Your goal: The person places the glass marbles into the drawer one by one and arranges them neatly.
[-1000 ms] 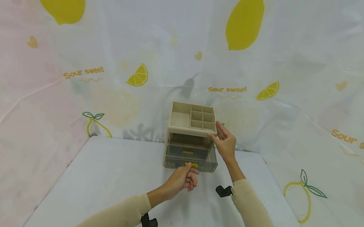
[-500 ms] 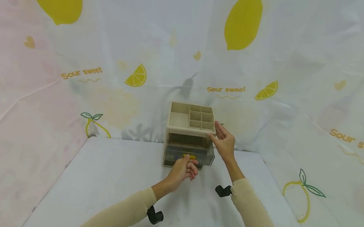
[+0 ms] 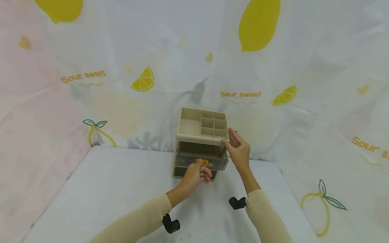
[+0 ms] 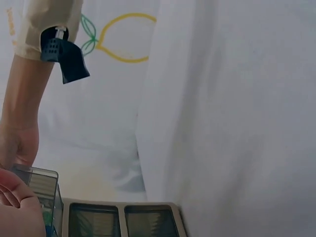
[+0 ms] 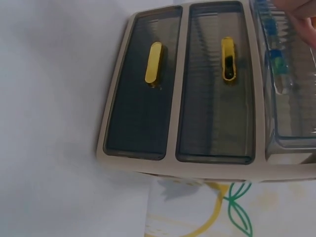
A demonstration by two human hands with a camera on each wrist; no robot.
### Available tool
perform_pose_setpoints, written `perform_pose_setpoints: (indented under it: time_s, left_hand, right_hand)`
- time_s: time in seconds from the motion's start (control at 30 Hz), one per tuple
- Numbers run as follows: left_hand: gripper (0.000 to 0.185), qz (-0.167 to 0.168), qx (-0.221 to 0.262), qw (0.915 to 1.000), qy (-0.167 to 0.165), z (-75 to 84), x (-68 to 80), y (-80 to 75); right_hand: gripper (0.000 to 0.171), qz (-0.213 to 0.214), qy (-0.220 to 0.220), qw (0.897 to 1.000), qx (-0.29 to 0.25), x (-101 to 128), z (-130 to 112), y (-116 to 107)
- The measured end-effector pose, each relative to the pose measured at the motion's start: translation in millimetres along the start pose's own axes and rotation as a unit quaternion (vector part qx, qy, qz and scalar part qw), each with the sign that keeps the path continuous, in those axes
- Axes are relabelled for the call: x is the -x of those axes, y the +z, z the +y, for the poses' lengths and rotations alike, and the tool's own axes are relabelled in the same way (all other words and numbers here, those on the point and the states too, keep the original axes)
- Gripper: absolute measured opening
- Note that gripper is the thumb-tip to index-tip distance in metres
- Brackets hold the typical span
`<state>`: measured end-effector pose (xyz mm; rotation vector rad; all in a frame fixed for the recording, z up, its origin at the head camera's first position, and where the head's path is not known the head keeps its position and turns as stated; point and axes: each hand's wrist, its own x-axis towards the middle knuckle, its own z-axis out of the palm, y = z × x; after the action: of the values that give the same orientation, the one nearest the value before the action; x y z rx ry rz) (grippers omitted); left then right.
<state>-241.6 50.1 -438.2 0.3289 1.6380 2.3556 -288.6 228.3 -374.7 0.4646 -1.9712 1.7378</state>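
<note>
A cream desktop drawer organizer (image 3: 201, 139) stands upright on the table, its top split into open compartments. Its uppermost clear grey drawer (image 3: 218, 163) is partly pulled out, with small blue and green items (image 5: 279, 64) inside. My left hand (image 3: 195, 176) pinches the yellow drawer handle (image 3: 204, 161), thumb uppermost. On the organizer's right front corner, my right hand (image 3: 240, 152) holds on, thumb at the front edge and fingers along the side. Two drawers below, a middle drawer (image 5: 212, 113) and a bottom drawer (image 5: 138, 113), are pushed in.
A white-covered table (image 3: 123, 183) spreads around the organizer. Close behind it hangs a lemon-print cloth (image 3: 172, 33), which also runs along both sides. A black wrist camera (image 3: 171, 223) sits on the left sleeve, another black wrist camera (image 3: 237, 203) on the right.
The clear drawer has slid back toward the organizer, with my left hand moving along on its handle. My right hand keeps its place on the corner.
</note>
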Motion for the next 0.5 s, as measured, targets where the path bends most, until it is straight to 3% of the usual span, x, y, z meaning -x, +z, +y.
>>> perform_pose_setpoints:
  time_s: [0.23, 0.5]
  left_hand:
    - [0.054, 0.034, 0.039, 0.9986, -0.011, 5.0, 1.8, 9.3]
    - [0.056, 0.043, 0.052, 0.9977, -0.009, 2.2, -14.8, 8.8]
  right_hand:
    - [0.059, 0.000, 0.012, 1.000, -0.006, -2.4, -1.6, -1.0]
    - [0.059, 0.003, 0.008, 1.000, -0.011, -0.9, 1.2, 0.0]
